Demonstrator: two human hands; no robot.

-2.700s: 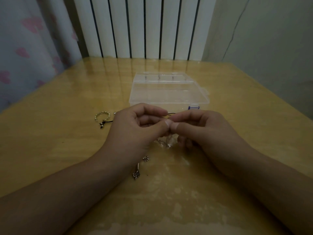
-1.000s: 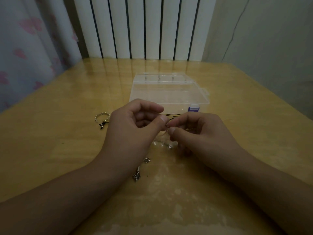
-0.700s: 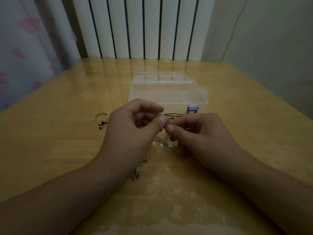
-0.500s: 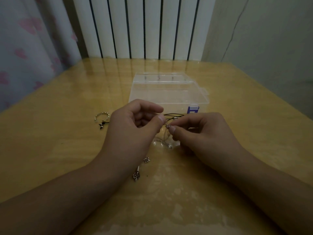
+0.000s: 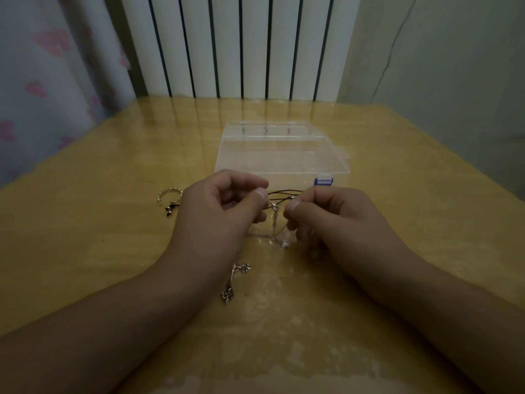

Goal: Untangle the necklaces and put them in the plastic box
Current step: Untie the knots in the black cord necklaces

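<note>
The tangled necklaces (image 5: 275, 223), a dark cord and a thin silver chain, hang between my two hands above the wooden table (image 5: 397, 194). My left hand (image 5: 218, 211) pinches the cord and chain between thumb and forefinger. Just to its right, my right hand (image 5: 332, 220) pinches the other side, a small gap apart. A silver cross pendant (image 5: 234, 281) lies on the table below my left wrist. The clear plastic box (image 5: 279, 153) with a blue latch (image 5: 323, 180) stands closed just beyond my hands.
A twisted gold ring-shaped piece (image 5: 169, 196) with a small dark charm lies on the table left of my left hand. A white radiator (image 5: 241, 44) stands behind the table, a curtain (image 5: 42, 81) at the left, a wall at the right.
My fingertips, which touched earlier, have drawn slightly apart, and a short length of silver chain now shows hanging between them. The box and the gold piece have not moved.
</note>
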